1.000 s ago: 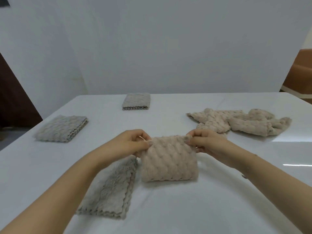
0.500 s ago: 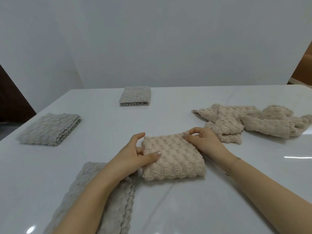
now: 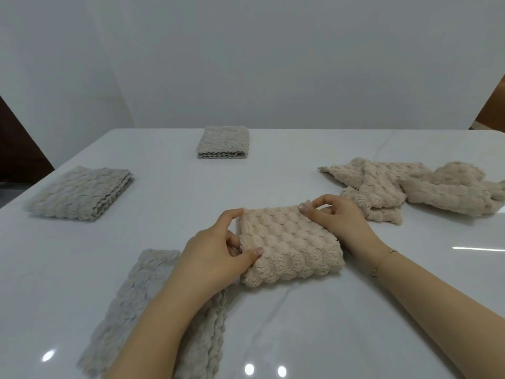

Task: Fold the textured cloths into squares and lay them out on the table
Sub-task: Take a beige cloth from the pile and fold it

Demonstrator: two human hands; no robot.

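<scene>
Head view
Room: pale grey walls (image 3: 273, 64) behind a glossy white table (image 3: 355, 310); dark brown strips at the far left and far right edges.
Beige square: a folded beige cloth (image 3: 289, 247) lies flat on the table, near centre, between the two hands.
Left hand: the left hand (image 3: 216, 255) grips the square's left edge. The thumb (image 3: 252, 255) lies on top of the cloth near its near-left corner, the forefinger reaches along the far-left corner, and the other fingers curl against the side.
Right hand: the right hand (image 3: 338, 222) pinches the square's far-right corner, fingertips (image 3: 304, 208) together on the fabric, the palm just beside the right edge. A thin bracelet (image 3: 382, 262) circles the wrist.
Grey strip: a long grey cloth (image 3: 131, 318) lies near left, partly under the left forearm, its far end just beside the square.
Grey squares: one folded grey cloth (image 3: 79, 192) at far left, another (image 3: 223, 142) far centre, well apart.
Beige heap: crumpled beige cloths (image 3: 410, 187) at far right, the nearest edge close to the right hand.
</scene>
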